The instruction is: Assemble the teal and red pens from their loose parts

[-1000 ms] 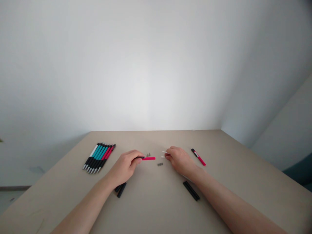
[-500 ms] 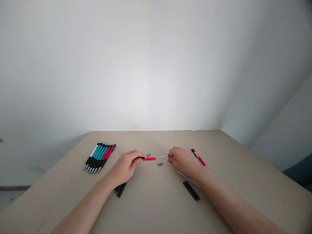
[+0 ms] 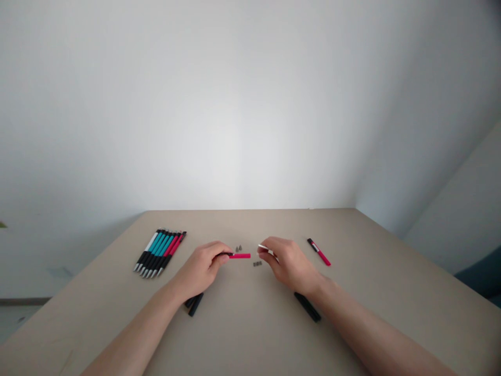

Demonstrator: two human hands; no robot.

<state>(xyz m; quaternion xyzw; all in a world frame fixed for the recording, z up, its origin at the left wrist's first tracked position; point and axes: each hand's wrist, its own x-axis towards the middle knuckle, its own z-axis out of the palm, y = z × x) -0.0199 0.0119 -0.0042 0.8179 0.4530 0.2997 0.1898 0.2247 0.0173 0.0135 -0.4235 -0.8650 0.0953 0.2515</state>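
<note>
Beige tabletop (image 3: pixel 250 329), red pen barrel (image 3: pixel 241 256) between left fingers (image 3: pixel 221 247).

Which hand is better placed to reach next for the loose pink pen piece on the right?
Probably the right hand: it is much nearer the loose pink pen piece. The left hand is farther off. Neither is free, though: right holds a white stick, left a pink barrel.
</note>
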